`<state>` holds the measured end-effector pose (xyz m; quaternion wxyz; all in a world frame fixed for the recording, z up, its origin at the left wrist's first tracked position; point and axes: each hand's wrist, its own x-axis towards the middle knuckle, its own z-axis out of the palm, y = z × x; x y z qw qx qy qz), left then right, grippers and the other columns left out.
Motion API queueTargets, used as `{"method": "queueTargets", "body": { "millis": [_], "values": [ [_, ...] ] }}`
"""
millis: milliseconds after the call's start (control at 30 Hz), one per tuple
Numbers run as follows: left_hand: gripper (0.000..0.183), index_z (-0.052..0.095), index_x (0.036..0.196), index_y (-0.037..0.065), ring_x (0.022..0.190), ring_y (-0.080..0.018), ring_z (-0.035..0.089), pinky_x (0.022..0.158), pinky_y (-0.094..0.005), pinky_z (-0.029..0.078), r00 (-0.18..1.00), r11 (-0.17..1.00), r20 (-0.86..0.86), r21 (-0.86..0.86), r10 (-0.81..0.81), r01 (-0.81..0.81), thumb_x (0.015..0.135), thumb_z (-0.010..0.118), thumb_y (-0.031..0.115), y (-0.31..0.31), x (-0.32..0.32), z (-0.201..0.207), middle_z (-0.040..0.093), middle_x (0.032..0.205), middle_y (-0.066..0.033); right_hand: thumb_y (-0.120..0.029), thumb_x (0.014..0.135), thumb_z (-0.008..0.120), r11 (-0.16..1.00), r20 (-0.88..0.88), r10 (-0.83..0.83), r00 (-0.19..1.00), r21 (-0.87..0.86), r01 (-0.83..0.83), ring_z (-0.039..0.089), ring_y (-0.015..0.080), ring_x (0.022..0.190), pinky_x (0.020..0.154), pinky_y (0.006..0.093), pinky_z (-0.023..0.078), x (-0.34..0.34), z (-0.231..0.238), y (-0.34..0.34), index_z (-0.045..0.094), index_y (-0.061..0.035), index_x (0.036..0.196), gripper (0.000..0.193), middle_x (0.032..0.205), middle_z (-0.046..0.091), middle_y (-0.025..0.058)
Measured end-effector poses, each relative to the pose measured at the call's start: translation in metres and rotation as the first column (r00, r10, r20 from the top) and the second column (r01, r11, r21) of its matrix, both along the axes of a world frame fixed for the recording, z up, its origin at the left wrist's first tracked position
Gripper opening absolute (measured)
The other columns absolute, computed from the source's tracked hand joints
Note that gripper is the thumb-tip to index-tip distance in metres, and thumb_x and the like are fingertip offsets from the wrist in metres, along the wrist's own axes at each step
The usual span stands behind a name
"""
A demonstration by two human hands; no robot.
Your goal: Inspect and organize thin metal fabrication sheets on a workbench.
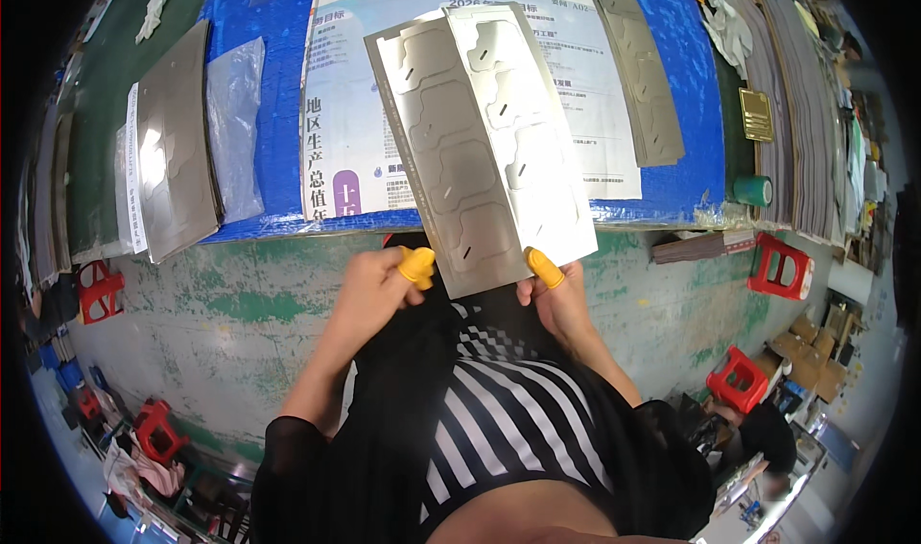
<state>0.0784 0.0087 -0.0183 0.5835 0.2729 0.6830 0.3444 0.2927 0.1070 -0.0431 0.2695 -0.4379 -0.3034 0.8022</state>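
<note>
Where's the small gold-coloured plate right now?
In the head view, the gold-coloured plate is on the right side of the table, at the left edge of the grey stack and just above the green roll.

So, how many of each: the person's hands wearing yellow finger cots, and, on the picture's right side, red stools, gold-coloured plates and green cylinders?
Hands in yellow finger cots: 2 (left hand, right hand)
Red stools: 2
Gold-coloured plate: 1
Green cylinder: 1
Total: 6
</note>
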Motion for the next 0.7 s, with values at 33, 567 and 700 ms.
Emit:
{"method": "queueTargets", "body": {
  "millis": [33, 567, 700],
  "values": [
    [0.020, 0.060, 0.089, -0.003, 0.061, -0.0079, 0.056, 0.053, -0.0216, 0.045, 0.997, 0.998, 0.065, 0.045, 0.033, -0.036, 0.084, 0.055, 0.015, -0.002, 0.005, -0.012, 0.062, 0.075, -0.0062, -0.017, 0.084, 0.057, 1.000, 0.023, 0.007, 1.000, -0.003, -0.007, 0.049, 0.0125, 0.047, 0.039, 0.0234, 0.038, -0.003, 0.002, 0.001, 0.053, -0.0010, 0.094, 0.019, 0.072, 0.055, 0.0060],
    [0.022, 0.058, 0.100, -0.003, 0.076, -0.0062, 0.054, 0.068, -0.0197, 0.043, 0.728, 0.901, 0.616, 0.067, 0.300, -0.428, 0.085, 0.056, 0.013, 0.015, 0.046, -0.023, 0.061, 0.086, -0.0028, -0.011, 0.078, 0.064, 0.990, 0.219, 0.022, 0.976, 0.129, -0.051, 0.040, 0.0071, 0.045, 0.037, 0.0202, 0.028, 0.009, -0.002, 0.006, 0.048, -0.0040, 0.098, 0.026, 0.070, 0.052, 0.0013],
    [0.023, 0.056, 0.104, -0.002, 0.080, -0.0094, 0.056, 0.071, -0.0218, 0.044, 0.780, 0.933, 0.587, 0.110, 0.217, -0.343, 0.086, 0.054, 0.013, 0.015, 0.042, -0.022, 0.060, 0.091, -0.0045, -0.004, 0.078, 0.062, 0.971, 0.191, -0.051, 0.980, 0.241, 0.003, 0.045, 0.0072, 0.055, 0.043, 0.0218, 0.031, 0.004, 0.011, 0.004, 0.052, -0.0023, 0.087, 0.014, 0.076, 0.053, 0.0016]
  ]
}}
